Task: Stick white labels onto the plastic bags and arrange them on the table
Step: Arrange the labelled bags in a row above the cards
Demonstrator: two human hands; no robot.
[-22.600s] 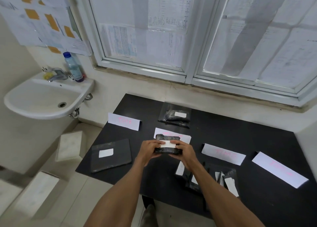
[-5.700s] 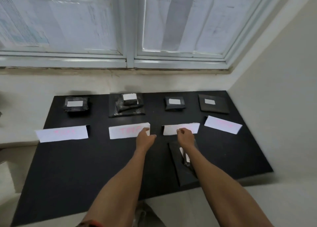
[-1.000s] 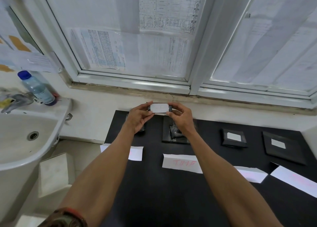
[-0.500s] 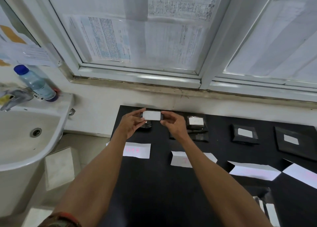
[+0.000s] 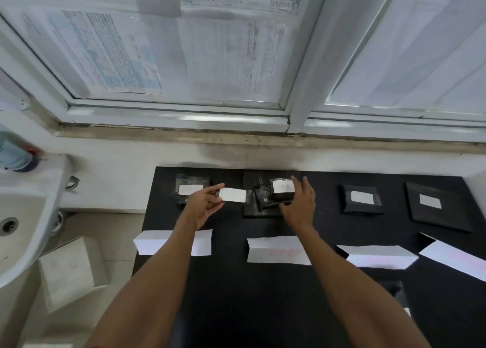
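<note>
Left grip (image 5: 202, 207) pinches labelled bag (image 5: 233, 195), which juts rightward from it.

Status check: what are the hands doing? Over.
Left hand pinches small labelled bag. Right hand, fingers straight, beside second pile. Nothing blocking.

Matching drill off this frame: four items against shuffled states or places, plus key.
1 left hand
2 right hand
3 sink
4 paper strips

A fingers spread, at the bag pile
B in a row, nearer the person than the back-row bags
C left of the table
D pinching a small labelled bag

Pairs: 1-D, 2-A, 3-C, 4-B
</note>
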